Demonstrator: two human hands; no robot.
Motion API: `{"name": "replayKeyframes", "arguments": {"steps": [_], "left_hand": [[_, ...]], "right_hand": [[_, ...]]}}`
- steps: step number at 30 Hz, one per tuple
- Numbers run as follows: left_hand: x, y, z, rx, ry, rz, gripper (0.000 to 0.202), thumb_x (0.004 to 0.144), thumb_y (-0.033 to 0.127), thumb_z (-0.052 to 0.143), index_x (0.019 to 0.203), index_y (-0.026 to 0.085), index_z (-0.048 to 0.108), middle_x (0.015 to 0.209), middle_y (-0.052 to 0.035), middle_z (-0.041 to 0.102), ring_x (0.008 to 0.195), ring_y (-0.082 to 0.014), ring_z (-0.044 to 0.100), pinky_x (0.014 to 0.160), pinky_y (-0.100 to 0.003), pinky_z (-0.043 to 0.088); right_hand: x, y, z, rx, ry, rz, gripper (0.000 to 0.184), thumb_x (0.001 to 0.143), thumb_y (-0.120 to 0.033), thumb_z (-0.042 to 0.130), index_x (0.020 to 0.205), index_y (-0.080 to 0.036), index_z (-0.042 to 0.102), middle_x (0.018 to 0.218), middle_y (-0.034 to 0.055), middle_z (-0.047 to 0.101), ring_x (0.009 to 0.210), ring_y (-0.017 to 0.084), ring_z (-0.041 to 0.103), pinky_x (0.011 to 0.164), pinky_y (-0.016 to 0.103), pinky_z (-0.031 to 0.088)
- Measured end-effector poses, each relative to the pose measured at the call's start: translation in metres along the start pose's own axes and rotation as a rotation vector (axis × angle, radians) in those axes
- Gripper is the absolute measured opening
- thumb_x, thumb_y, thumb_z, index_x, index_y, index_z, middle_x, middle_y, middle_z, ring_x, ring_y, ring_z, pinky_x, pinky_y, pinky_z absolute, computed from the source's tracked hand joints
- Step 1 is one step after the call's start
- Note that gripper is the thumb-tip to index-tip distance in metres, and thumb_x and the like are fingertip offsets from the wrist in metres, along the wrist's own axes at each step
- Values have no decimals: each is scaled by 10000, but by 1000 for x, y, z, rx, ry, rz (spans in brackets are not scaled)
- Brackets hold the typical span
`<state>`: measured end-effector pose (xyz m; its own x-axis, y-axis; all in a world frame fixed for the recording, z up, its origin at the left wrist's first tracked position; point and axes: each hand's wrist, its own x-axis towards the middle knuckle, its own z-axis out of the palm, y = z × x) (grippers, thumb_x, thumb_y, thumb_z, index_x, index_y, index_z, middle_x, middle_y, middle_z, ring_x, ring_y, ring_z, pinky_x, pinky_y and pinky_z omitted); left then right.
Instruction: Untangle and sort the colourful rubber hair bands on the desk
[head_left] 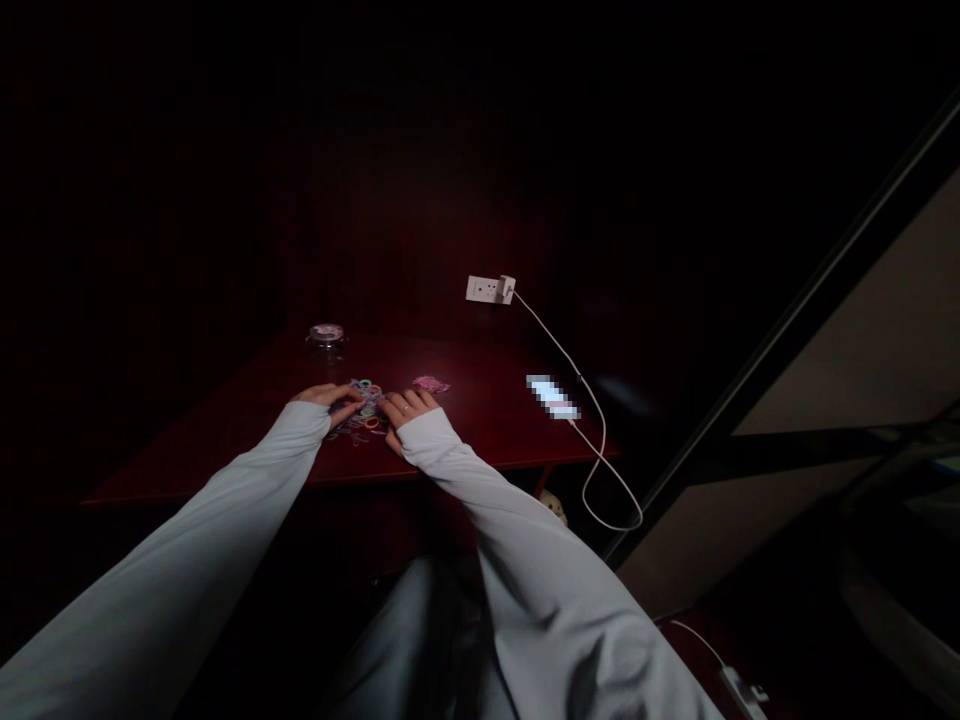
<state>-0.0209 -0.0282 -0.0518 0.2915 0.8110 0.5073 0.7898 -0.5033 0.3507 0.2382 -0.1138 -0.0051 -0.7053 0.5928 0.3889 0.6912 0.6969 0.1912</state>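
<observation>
A pile of small coloured elastic rings point(363, 412) lies on the dark red table point(465, 430) in front of me. My left hand point(328, 399) rests at the left side of the pile, fingers curled over the rings. My right hand point(406, 411) lies at the pile's right side, a ring on one finger, its fingers bent down onto the bands. What either hand pinches is too small and dark to make out. Both arms wear pale grey sleeves.
A small clear jar point(326, 341) stands at the table's back left. A pink bundle point(430, 384) lies right of the pile. A lit phone point(553, 397) lies further right, with a white cable point(600, 470) running to a wall socket point(489, 289). The room is very dark.
</observation>
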Motion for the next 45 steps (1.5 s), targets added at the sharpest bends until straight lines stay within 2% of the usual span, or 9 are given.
{"name": "replayKeyframes", "arguments": {"steps": [5,10,15,19,23,28,33,40,45], "left_hand": [[-7,13,-4,-67,42,123,327,961,525,575,975,279,791,923,-54,797,895,-237,742,868,-321,565],[-14,21,-7,-68,80,151,334,1008,475,555,1017,237,790,903,-58,768,886,-227,734,843,-303,564],[-9,11,-1,-93,106,154,319,994,485,587,987,234,783,931,-56,782,863,-218,744,845,-305,584],[-6,7,3,-91,93,151,315,988,498,590,964,239,769,921,-51,786,843,-221,750,830,-317,599],[-11,21,-3,-102,104,200,299,1036,442,572,1042,224,777,1003,-63,803,903,-218,762,891,-317,600],[-18,40,-13,-99,102,257,295,1079,423,560,1104,214,768,1104,-74,814,961,-202,773,928,-301,605],[-16,40,-14,-97,74,320,278,1088,369,542,1124,202,761,1150,-99,817,962,-207,778,929,-325,628],[-4,17,0,-115,75,429,266,1062,395,595,1100,208,780,1090,-97,818,954,-207,781,913,-313,636],[-1,13,3,-130,41,411,278,1050,437,607,1107,223,777,1072,-76,815,889,-192,769,880,-304,633]], "right_hand": [[4,-4,3,29,32,27,637,996,-187,521,1619,-67,464,1605,207,586,1347,328,546,1157,520,447],[6,-2,6,17,14,40,584,1010,-204,538,1575,-57,529,1614,206,582,1370,327,540,1182,514,431],[5,-2,8,9,9,45,491,1029,-225,545,1479,-42,622,1576,214,610,1349,336,546,1185,513,418],[6,-6,10,112,56,191,481,1056,-288,572,1503,-119,623,1523,161,654,1316,314,544,1129,465,439],[13,-12,14,247,42,389,468,1101,-332,546,1550,-215,607,1405,101,723,1266,281,554,1051,406,450],[20,-12,14,311,15,384,458,1101,-322,576,1551,-245,613,1409,80,729,1263,263,555,1047,376,442],[23,-9,14,357,-13,421,395,1102,-382,600,1446,-213,697,1370,97,747,1281,264,564,1073,367,441],[27,-2,23,455,39,488,334,1072,-475,649,1241,-220,785,1237,75,784,1148,226,599,1009,321,451],[27,1,28,508,96,494,223,1067,-417,669,1059,-234,795,1087,40,786,1057,194,609,940,281,456]]}}
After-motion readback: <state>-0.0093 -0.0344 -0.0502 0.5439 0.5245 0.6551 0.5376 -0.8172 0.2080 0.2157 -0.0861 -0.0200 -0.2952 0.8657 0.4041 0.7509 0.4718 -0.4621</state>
